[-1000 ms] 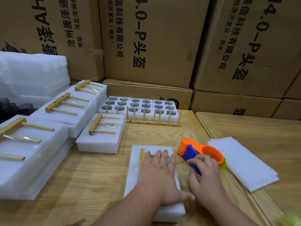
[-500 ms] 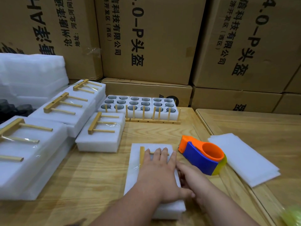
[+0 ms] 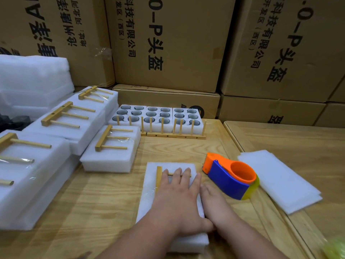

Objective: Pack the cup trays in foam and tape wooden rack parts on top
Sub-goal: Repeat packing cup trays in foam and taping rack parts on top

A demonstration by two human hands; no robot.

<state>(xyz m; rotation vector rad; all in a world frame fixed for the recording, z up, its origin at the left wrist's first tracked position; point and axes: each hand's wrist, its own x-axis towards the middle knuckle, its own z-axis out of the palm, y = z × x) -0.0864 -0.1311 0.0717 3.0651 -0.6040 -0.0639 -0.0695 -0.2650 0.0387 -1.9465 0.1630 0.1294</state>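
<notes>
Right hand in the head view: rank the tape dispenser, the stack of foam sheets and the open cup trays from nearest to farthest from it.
From the right hand:
1. Tape dispenser, just beyond it to the right.
2. Stack of foam sheets, farther right, past the dispenser.
3. Open cup trays, at the table's far edge by the boxes.

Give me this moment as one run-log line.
left hand: flat on wooden rack part atop foam pack | right hand: open against pack's right side | tape dispenser: on table, unheld
</notes>
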